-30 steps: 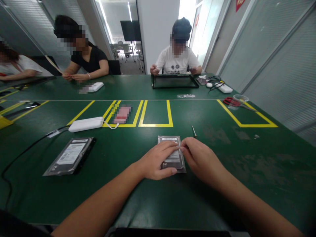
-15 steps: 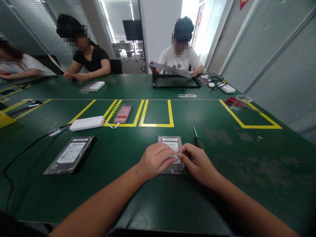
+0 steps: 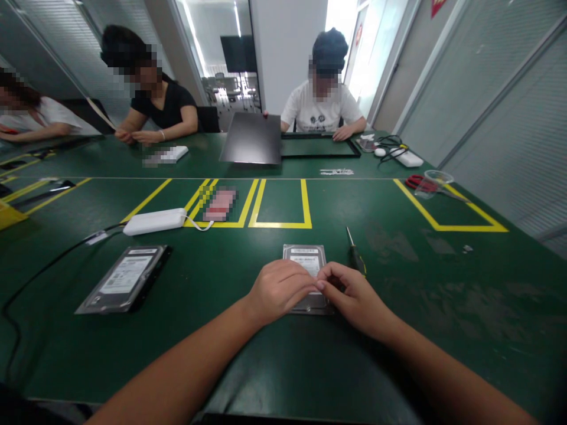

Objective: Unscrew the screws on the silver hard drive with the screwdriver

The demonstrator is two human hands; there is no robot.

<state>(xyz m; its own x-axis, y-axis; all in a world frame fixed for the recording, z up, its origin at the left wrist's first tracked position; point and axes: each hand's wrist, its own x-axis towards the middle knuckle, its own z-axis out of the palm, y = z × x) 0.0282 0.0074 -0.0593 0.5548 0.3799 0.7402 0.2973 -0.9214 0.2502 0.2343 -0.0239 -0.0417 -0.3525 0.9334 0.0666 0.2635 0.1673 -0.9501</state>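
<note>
A grey hard drive (image 3: 305, 258) with a white label lies flat on the green table (image 3: 274, 354) right in front of me. My left hand (image 3: 278, 291) rests on its left side, fingers curled down onto the label. My right hand (image 3: 357, 298) covers the drive's right edge, thumb and forefinger pinched together against my left fingertips. What the pinch holds is too small to see. A small screwdriver (image 3: 354, 251) lies on the table just beyond my right hand, apart from it.
A second hard drive (image 3: 124, 278) lies to the left, with a white power bank (image 3: 155, 221) and black cable behind it. Yellow tape boxes mark the table. Scissors and a clear cup (image 3: 432, 182) sit far right. Three people sit opposite; one moves a dark panel (image 3: 252, 139).
My hands slid slightly toward me over the drive and my right hand uncovered the screwdriver. The person opposite lifted the dark panel out of its frame and swung it to the left.
</note>
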